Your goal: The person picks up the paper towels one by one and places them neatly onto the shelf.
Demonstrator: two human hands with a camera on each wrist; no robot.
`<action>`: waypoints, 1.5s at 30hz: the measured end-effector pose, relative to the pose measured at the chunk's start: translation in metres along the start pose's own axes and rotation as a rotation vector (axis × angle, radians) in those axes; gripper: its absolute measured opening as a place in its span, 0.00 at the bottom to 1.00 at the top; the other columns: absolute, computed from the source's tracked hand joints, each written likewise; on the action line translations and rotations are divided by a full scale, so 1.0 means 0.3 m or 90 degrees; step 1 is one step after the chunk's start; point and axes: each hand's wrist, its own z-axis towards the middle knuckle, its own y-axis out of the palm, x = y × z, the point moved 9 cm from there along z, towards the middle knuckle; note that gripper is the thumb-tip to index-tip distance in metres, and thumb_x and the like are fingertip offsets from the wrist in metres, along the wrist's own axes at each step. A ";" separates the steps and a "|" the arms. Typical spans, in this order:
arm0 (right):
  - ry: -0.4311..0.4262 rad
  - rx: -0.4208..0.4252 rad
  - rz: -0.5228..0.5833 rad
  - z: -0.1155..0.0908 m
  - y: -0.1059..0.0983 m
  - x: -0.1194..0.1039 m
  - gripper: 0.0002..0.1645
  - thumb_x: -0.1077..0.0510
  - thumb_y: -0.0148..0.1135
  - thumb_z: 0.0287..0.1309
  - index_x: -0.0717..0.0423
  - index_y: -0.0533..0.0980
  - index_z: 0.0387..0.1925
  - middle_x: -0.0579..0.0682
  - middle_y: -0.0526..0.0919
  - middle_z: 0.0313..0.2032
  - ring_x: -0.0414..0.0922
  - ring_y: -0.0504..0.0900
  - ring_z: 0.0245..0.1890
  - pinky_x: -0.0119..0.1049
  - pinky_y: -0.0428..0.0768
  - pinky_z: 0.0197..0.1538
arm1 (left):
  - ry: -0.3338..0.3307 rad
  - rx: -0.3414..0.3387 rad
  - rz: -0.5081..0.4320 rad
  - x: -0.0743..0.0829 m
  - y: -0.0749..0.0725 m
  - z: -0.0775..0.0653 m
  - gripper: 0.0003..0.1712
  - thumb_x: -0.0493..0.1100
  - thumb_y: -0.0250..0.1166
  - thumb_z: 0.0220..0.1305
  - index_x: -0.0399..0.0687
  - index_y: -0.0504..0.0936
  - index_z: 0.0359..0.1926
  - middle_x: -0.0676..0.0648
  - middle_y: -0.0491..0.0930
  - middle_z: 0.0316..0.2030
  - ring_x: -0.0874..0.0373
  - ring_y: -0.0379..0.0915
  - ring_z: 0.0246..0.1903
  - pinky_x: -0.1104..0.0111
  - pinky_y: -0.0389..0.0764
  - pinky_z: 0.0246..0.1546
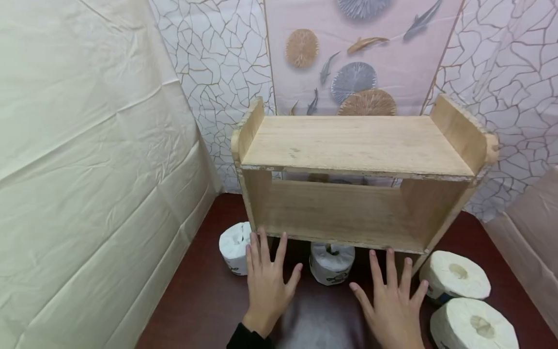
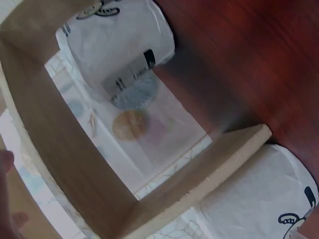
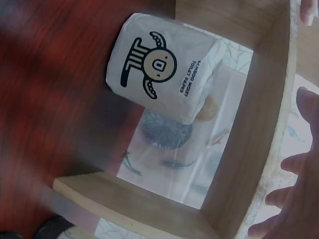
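Observation:
A small wooden shelf unit (image 1: 357,143) stands upright at the back of the dark red table. My left hand (image 1: 268,286) has its fingers spread, with the fingertips right at the front edge of the lower board, near the left side panel. Similarly spread, my right hand (image 1: 392,308) reaches toward the same edge farther right. Neither hand holds anything. Beneath the lower board, between the side panels, is a wrapped toilet paper roll (image 3: 164,67). Another toilet paper roll (image 1: 233,249) stands just outside the left panel, partly hidden by the unit and my left fingers.
Two more toilet paper rolls stand beside the unit's right panel: a farther roll (image 1: 462,275) and a nearer roll (image 1: 477,327). A cream cloth (image 1: 96,184) hangs along the table's left side. Behind the unit is a patterned backdrop (image 1: 218,53) with fish and round shapes.

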 end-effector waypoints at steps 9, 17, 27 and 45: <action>-0.018 0.027 -0.009 0.001 -0.036 0.012 0.53 0.30 0.56 0.74 0.48 0.48 0.86 0.66 0.40 0.83 0.76 0.35 0.80 0.85 0.37 0.65 | -0.044 0.085 -0.020 -0.073 -0.001 0.062 0.48 0.71 0.43 0.81 0.44 0.51 0.84 0.29 0.39 0.83 0.29 0.38 0.81 0.50 0.34 0.81; -0.007 0.075 0.050 -0.036 -0.045 0.020 0.50 0.37 0.64 0.71 0.55 0.57 0.82 0.69 0.50 0.81 0.77 0.43 0.79 0.83 0.40 0.68 | -0.092 0.104 -0.177 -0.128 -0.001 0.117 0.56 0.61 0.58 0.79 0.35 0.36 0.84 0.32 0.35 0.83 0.36 0.38 0.82 0.46 0.54 0.78; -0.013 0.098 0.073 -0.071 -0.040 0.017 0.49 0.39 0.66 0.71 0.56 0.58 0.81 0.67 0.52 0.81 0.75 0.43 0.79 0.82 0.45 0.68 | -0.176 0.086 -0.265 -0.187 -0.005 0.171 0.61 0.54 0.66 0.76 0.45 0.29 0.85 0.37 0.38 0.84 0.39 0.47 0.81 0.41 0.72 0.66; 0.002 0.103 0.080 -0.108 -0.025 0.048 0.47 0.41 0.66 0.71 0.56 0.59 0.80 0.68 0.56 0.79 0.76 0.47 0.78 0.81 0.48 0.68 | -0.218 0.132 -0.398 -0.238 0.029 0.279 0.46 0.51 0.56 0.83 0.46 0.37 0.85 0.33 0.51 0.81 0.37 0.59 0.76 0.41 0.68 0.69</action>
